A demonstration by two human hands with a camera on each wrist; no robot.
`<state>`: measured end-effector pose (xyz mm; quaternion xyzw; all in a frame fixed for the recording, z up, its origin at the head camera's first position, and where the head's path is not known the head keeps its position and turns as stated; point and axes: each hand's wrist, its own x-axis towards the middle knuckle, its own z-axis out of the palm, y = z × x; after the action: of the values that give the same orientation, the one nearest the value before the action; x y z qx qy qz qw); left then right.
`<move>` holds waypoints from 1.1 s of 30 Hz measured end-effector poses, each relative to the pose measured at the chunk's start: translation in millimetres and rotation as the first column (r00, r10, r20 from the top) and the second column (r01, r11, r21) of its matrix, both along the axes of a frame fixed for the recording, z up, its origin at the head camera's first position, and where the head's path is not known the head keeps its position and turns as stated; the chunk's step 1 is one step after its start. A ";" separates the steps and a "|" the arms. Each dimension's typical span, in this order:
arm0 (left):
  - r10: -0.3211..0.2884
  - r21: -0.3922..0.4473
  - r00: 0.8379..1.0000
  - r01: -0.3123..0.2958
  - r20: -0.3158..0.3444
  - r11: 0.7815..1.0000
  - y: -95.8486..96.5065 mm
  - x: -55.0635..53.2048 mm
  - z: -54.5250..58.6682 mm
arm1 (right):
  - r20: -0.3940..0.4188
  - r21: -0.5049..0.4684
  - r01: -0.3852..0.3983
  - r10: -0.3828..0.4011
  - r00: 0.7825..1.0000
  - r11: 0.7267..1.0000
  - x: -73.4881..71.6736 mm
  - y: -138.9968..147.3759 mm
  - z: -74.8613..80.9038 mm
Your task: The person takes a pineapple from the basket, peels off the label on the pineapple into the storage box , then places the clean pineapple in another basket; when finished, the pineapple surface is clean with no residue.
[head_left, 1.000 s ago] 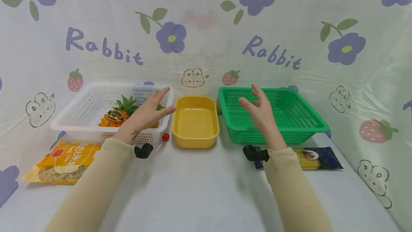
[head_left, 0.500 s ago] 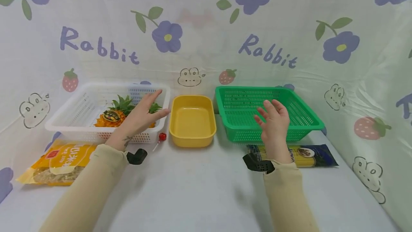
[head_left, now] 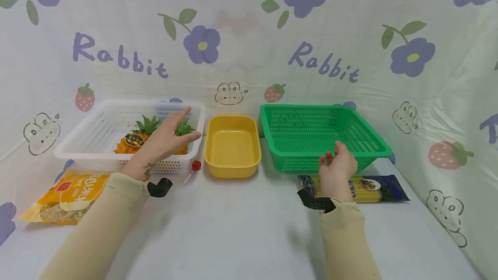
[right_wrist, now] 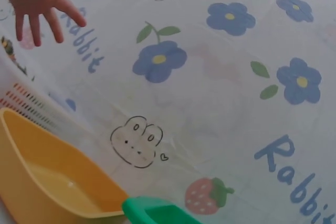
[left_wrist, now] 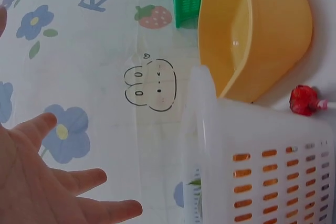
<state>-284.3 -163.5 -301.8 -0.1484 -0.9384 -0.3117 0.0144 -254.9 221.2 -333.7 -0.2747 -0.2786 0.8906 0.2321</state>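
Observation:
My left hand (head_left: 161,144) hovers over the front rim of the white basket (head_left: 71,154), fingers spread and nothing in them. Behind it in that basket lie orange pineapples (head_left: 122,147) with green leaf crowns, partly covered by the hand. In the left wrist view the spread fingers (left_wrist: 89,179) stand to the left of the basket wall. My right hand (head_left: 337,172) is raised by the front rim of the green basket (head_left: 299,161), fingers loosely bent and holding nothing. It overlaps a blue and yellow spaghetti packet (head_left: 379,188) lying on the table in front of that basket.
A yellow rectangular tub (head_left: 233,171) stands between the two baskets. Close to the white basket's front right corner lies a red lollipop (head_left: 196,165). A yellow food bag (head_left: 75,195) with a see-through window is at the left, partly behind my sleeve. A printed curtain (head_left: 241,55) hangs behind.
My right hand has turned palm up and come back and down from over the green basket towards the spaghetti packet. My left hand has shifted slightly left. The objects stay in place.

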 end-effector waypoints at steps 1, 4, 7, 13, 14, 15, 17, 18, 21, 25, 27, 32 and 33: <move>0.003 -0.003 1.000 -0.003 0.001 1.000 -1.9 -0.5 0.1 | 0.020 -0.017 0.007 -0.007 1.000 1.000 -1.2 0.7 -1.7; 0.001 -0.009 1.000 -0.001 0.000 1.000 -7.9 -2.9 -0.2 | 0.074 -0.065 0.013 -0.009 0.997 0.998 -4.4 2.1 -5.7; 0.001 -0.014 1.000 -0.001 0.000 1.000 -13.6 -5.0 0.2 | 0.114 -0.091 0.008 0.003 0.993 0.996 -8.1 2.5 -8.7; 0.036 -0.054 0.999 -0.035 0.011 0.998 -20.5 -9.5 3.4 | 0.167 -0.112 -0.039 0.058 0.984 0.993 -12.7 3.9 -16.4; 0.048 -0.064 0.999 -0.047 0.015 0.997 -21.0 -10.6 4.0 | 0.171 -0.118 -0.052 0.072 0.983 0.992 -12.8 4.9 -17.6; 0.059 -0.074 0.998 -0.058 0.019 0.996 -21.4 -12.2 4.5 | 0.169 -0.135 -0.067 0.090 0.981 0.988 -12.5 6.2 -18.1; 0.078 -0.092 0.997 -0.075 0.029 0.993 -21.9 -16.9 5.0 | 0.156 -0.174 -0.098 0.125 0.980 0.980 -11.4 9.8 -18.9; 0.086 -0.101 0.996 -0.083 0.033 0.991 -21.8 -19.1 5.5 | 0.144 -0.197 -0.110 0.140 0.980 0.974 -10.5 12.0 -19.0; 0.100 -0.132 0.994 -0.093 0.047 0.987 -22.0 -27.4 6.2 | 0.115 -0.238 -0.145 0.176 0.978 0.960 -8.0 17.1 -20.2; 0.116 -0.212 0.991 -0.101 0.062 0.972 -25.6 -36.7 8.8 | 0.107 -0.235 -0.163 0.193 0.975 0.958 -8.0 19.0 -22.0; 0.125 -0.255 0.990 -0.103 0.072 0.962 -29.2 -40.2 10.3 | 0.108 -0.229 -0.172 0.200 0.974 0.958 -9.4 18.0 -23.1; 0.145 -0.324 0.983 -0.102 0.110 0.941 -38.3 -46.0 12.5 | 0.098 -0.205 -0.193 0.217 0.971 0.960 -14.5 12.6 -26.5; 0.148 -0.330 0.982 -0.100 0.121 0.939 -39.9 -46.8 12.2 | 0.095 -0.205 -0.195 0.218 0.971 0.959 -15.4 11.6 -27.0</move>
<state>-331.1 -203.4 -289.6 -0.0663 -0.9828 -0.1624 -0.0584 -270.3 232.7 -360.6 -0.3169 -0.2308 0.9152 0.0933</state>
